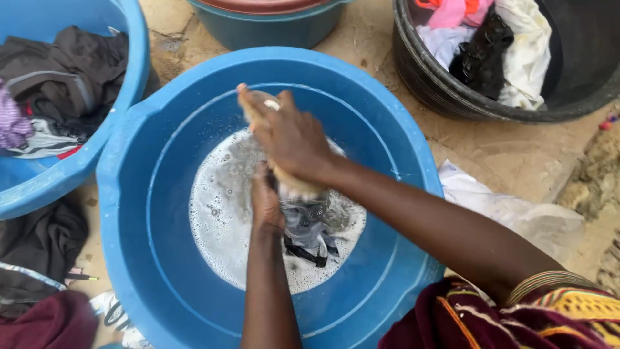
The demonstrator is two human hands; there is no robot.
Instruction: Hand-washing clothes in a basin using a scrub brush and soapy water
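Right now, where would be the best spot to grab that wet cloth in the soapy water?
Probably the bunched top of the wet cloth, coming from above: it stands out of the suds where the left hand and right hand meet, while its dark lower end trails in the blue basin.

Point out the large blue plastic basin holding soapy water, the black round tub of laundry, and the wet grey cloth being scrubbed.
Large blue plastic basin [161, 258]: head view, bare inner wall.
Black round tub [581, 58]: head view, inner wall.
Wet grey cloth [307, 226]: head view, bunched middle.

No pkgs, labels, signs, screens visible.
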